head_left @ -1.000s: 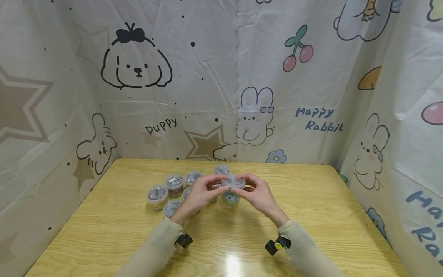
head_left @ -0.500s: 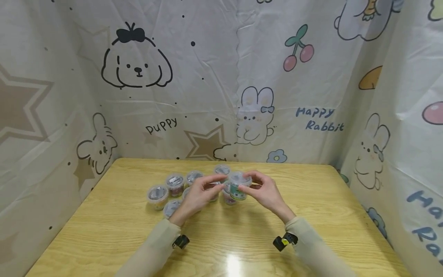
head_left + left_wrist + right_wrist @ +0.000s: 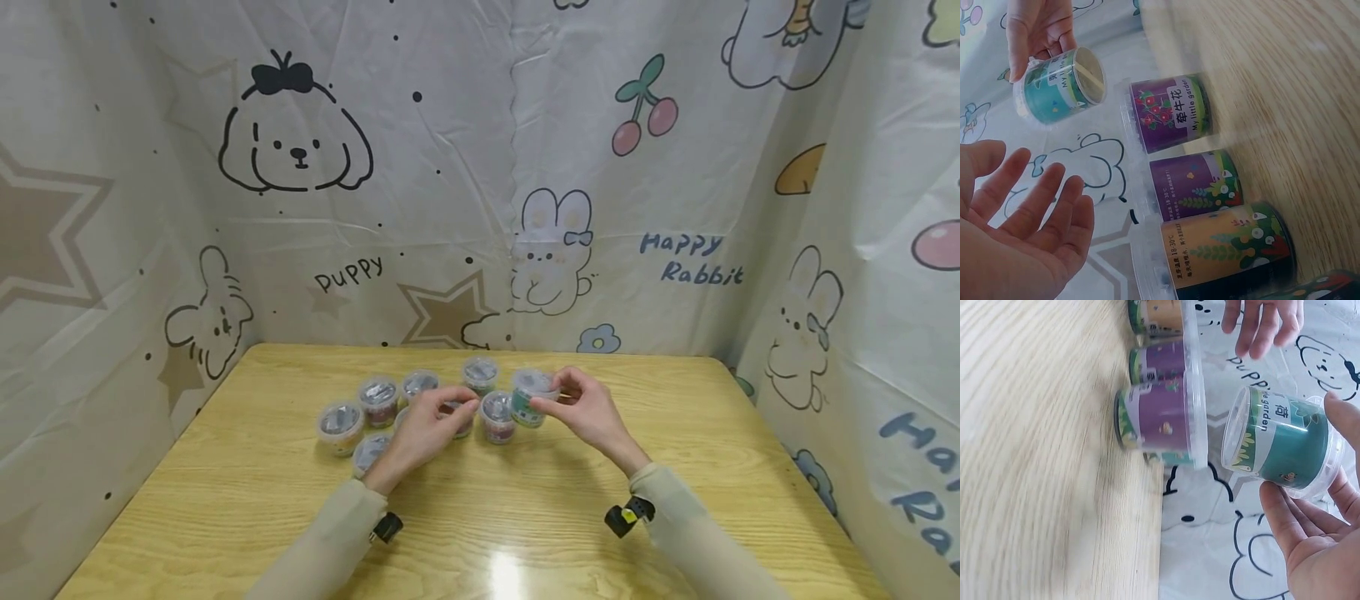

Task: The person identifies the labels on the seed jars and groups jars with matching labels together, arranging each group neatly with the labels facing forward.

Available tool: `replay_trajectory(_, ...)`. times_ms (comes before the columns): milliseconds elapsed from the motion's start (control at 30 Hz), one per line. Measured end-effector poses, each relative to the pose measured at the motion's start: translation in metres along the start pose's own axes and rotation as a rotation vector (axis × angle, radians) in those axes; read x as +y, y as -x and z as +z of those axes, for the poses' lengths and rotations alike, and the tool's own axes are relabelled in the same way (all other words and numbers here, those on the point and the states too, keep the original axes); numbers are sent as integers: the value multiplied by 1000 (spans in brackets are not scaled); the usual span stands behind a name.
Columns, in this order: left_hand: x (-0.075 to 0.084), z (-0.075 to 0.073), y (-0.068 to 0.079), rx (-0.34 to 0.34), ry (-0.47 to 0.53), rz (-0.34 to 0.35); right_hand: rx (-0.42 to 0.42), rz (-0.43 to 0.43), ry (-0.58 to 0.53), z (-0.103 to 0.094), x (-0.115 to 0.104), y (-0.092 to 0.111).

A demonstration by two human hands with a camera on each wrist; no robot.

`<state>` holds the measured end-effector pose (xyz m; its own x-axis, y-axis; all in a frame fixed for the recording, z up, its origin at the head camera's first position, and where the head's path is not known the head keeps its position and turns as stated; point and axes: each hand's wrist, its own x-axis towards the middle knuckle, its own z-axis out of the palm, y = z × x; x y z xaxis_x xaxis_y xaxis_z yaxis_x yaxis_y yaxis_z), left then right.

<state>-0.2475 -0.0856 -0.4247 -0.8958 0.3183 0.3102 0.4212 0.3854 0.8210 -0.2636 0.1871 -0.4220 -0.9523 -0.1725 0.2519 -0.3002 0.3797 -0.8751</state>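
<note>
My right hand (image 3: pixel 588 410) grips a clear-lidded plastic cup with a teal label (image 3: pixel 527 408), thumb and fingers around its lid end. The cup hangs above the tabletop; in the right wrist view, the teal cup (image 3: pixel 1291 440) is tilted and its label shows "garden". A purple-labelled cup (image 3: pixel 497 419) stands just left of it. My left hand (image 3: pixel 429 429) hovers over the other cups, holding nothing; in the left wrist view, the left hand (image 3: pixel 1029 219) has its fingers loosely spread, beside a purple cup (image 3: pixel 1169 112) and an orange cup (image 3: pixel 1229 250).
Several similar lidded cups stand at left and middle, among them an orange one (image 3: pixel 341 429), one near the back (image 3: pixel 480 375) and one partly behind the left wrist (image 3: pixel 372 452). The wooden table (image 3: pixel 675 500) meets a printed cloth backdrop (image 3: pixel 450 208) on three sides.
The teal cup has moved right from above the purple cup, carried by my right hand. My left hand has let go of it and drawn slightly left, uncovering the purple cup.
</note>
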Motion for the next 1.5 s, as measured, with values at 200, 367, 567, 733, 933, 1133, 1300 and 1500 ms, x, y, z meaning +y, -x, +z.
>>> replay_trajectory(200,-2,1,0,10,-38,-7,37,30,64,-12,8,-6)
replay_trajectory(367,-1,2,0,16,-60,-7,52,50,117,-23,17,-12)
replay_trajectory(567,1,3,0,20,-85,5,55,74,175,-37,31,-20)
replay_trajectory(733,1,4,2,10,-91,10,70,89,228,-48,44,-26)
replay_trajectory(933,0,5,1,-3,-91,13,70,124,286,-60,59,-31)
replay_trajectory(1133,-2,6,1,-18,-81,15,50,140,350,-72,71,-34)
replay_trajectory(1300,-2,6,2,-39,-68,34,47,130,374,-85,85,-37)
replay_trajectory(1500,-3,5,3,-74,-72,48,43,111,411,-98,99,-39)
